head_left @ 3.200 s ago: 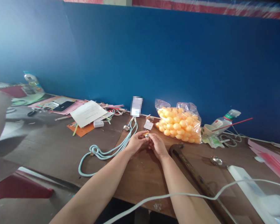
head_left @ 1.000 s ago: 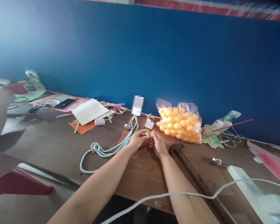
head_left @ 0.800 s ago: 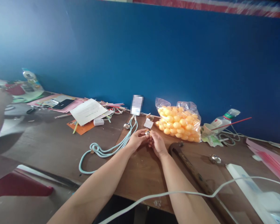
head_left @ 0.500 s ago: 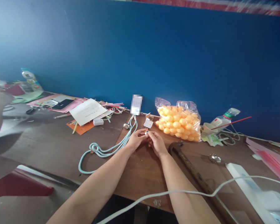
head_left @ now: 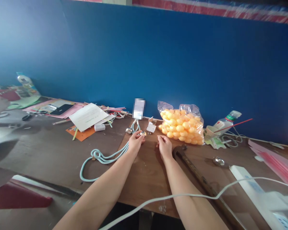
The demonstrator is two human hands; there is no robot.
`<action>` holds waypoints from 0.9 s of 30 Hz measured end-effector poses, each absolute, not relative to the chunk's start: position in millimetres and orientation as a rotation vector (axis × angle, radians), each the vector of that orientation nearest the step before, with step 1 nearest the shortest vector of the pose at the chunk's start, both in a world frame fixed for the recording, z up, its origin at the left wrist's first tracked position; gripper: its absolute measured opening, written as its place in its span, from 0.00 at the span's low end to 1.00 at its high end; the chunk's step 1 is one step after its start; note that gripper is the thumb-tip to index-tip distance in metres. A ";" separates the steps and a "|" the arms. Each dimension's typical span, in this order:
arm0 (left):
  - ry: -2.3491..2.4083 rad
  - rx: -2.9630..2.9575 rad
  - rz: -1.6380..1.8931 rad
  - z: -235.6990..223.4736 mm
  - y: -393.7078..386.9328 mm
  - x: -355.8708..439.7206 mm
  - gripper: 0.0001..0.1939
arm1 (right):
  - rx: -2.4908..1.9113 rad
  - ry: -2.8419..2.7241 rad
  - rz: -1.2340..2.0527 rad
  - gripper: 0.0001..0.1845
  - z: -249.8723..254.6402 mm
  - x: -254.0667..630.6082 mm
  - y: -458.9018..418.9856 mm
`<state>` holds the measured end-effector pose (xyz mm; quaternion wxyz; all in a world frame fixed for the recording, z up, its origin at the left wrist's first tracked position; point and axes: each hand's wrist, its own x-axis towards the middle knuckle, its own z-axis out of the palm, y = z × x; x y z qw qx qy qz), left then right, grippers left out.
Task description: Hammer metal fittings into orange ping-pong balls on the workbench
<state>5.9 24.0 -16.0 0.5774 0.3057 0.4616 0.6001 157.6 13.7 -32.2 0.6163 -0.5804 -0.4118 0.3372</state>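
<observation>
My left hand (head_left: 135, 143) is closed on a small shiny silver ball (head_left: 142, 133) with a trace of orange at its edge, held above the wooden board. To its right, apart from it, my right hand (head_left: 165, 147) has curled fingers drawn together at the tips; whatever may be in them is hidden. Another silver ball (head_left: 129, 130) lies just left of the left hand, beside the light blue cord (head_left: 98, 156). A small white card (head_left: 151, 127) sits beyond the hands. Behind the right hand stands a clear bag of orange balls (head_left: 180, 124).
A dark curved wooden rod (head_left: 196, 174) lies right of my right arm. Farther right are a third silver ball (head_left: 218, 161), a white power strip (head_left: 246, 180), a paper cup (head_left: 210, 133) and a bottle (head_left: 228, 121). A white cable (head_left: 182, 195) crosses my right forearm. Papers (head_left: 88, 117) lie left.
My hands were together at the silver ball; now they are apart. The left hand has moved left with the ball, and the right hand has let go of it and shifted right.
</observation>
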 end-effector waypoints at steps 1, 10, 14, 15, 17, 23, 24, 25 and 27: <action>1.076 0.719 1.407 -16.5 24.0 6.0 0.22 | -1.387 -0.977 0.757 0.13 -32.2 156.9 14.7; 1.088 0.670 1.452 -17.0 27.3 8.3 0.23 | -1.676 -1.314 0.621 0.06 -17.8 147.8 34.2; 1.077 0.651 1.434 -13.2 24.5 7.9 0.23 | -1.809 -1.661 0.329 0.13 -9.4 139.6 37.8; 1.071 0.646 1.439 -12.0 23.6 7.8 0.22 | -1.835 -1.705 0.310 0.15 -8.2 137.4 38.4; 1.070 0.635 1.440 -10.0 22.4 7.9 0.21 | -1.874 -1.761 0.293 0.16 -7.0 133.8 39.9; 1.075 0.637 1.426 -10.6 23.5 9.9 0.21 | -1.956 -1.721 0.258 0.14 -9.7 128.5 43.3; 1.078 0.643 1.426 -11.3 23.9 10.2 0.21 | -1.959 -1.712 0.249 0.14 -10.6 128.2 43.2; 1.080 0.650 1.425 -11.9 24.3 10.4 0.21 | -1.958 -1.704 0.246 0.14 -11.4 128.4 43.0; 1.080 0.659 1.422 -12.4 24.7 10.1 0.21 | -1.936 -1.675 0.262 0.13 -12.8 130.0 43.1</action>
